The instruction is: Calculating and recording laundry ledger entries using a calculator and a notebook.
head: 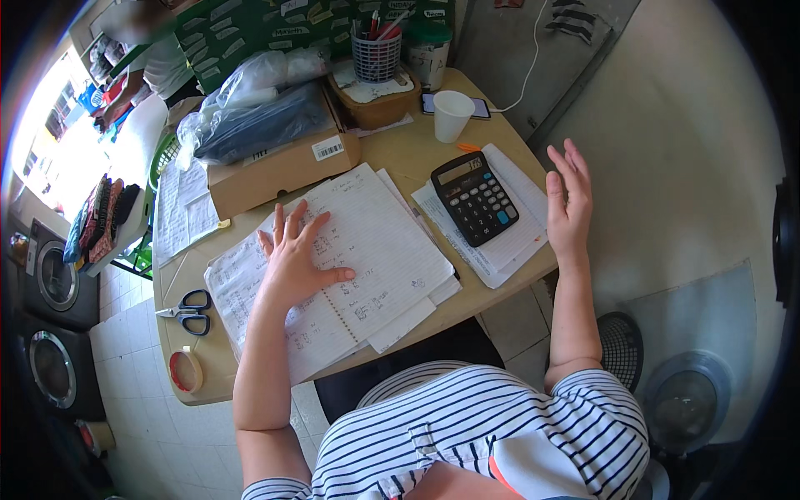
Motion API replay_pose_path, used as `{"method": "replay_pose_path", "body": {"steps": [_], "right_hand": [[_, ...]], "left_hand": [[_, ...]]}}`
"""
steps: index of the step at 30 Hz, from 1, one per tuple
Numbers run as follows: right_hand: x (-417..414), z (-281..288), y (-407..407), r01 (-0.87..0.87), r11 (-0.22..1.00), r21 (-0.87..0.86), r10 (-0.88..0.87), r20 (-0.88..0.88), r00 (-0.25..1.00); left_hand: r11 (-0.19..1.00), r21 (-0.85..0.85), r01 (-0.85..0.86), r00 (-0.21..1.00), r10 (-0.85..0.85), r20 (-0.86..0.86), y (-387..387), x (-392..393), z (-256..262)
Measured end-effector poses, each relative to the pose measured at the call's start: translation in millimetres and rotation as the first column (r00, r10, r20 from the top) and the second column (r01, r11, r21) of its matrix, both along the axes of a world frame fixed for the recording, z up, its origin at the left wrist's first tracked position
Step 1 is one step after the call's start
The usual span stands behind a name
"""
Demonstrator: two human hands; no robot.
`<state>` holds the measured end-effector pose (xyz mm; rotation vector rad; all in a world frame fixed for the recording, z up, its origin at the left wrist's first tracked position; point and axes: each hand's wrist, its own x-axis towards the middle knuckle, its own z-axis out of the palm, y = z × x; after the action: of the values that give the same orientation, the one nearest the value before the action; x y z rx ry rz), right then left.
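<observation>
My left hand (294, 256) lies with fingers spread on an open spiral notebook (387, 231) covered in handwriting. Raised past the table's right edge, my right hand (570, 203) holds nothing, its fingers apart. Between the two hands, a black desktop calculator (475, 199) rests on a stack of papers (525, 184). A white cup (452, 117) stands beyond the calculator, beside a phone (480, 108) with a white cable attached. Scissors (192, 312) with dark handles and a roll of tape (185, 370) lie left of the notebook.
A cardboard box (281, 172) bearing plastic-wrapped dark cloth (269, 122) stands at the table's back left. Behind are a pen basket (375, 57) and a green-lidded jar (429, 56). Front-loading machines (56, 275) line the far left, where a person stands near clothes. A wall borders the right.
</observation>
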<state>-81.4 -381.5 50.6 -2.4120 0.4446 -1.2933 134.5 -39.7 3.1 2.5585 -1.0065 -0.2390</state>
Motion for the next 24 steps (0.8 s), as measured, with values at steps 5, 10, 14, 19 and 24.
{"method": "replay_pose_path", "body": {"steps": [5,10,14,19,24], "right_hand": [[13.6,-22.9,4.9,-0.016,0.999,-0.043,0.015,-0.032,0.999],[16.6,-87.2,4.5,-0.070,0.981,0.181,0.095,-0.137,0.986],[20.2,-86.7,5.3,-0.048,0.995,0.088,0.064,-0.198,0.978],[20.2,-87.3,6.4,-0.054,0.995,0.083,0.069,-0.188,0.980],[19.6,-88.5,6.0,-0.047,0.993,0.109,0.067,-0.185,0.980]], "left_hand": [[1.000,-0.012,-0.003,1.000,0.003,-0.006,0.3,1.2,0.2],[1.000,-0.023,0.018,1.000,-0.018,0.003,1.1,0.8,-0.1],[1.000,-0.023,0.009,1.000,-0.009,0.017,0.7,0.9,-0.2],[1.000,0.000,0.016,1.000,-0.016,0.013,-0.2,1.0,0.3],[0.998,0.030,0.054,0.998,-0.055,0.038,2.1,1.0,-6.5]]}}
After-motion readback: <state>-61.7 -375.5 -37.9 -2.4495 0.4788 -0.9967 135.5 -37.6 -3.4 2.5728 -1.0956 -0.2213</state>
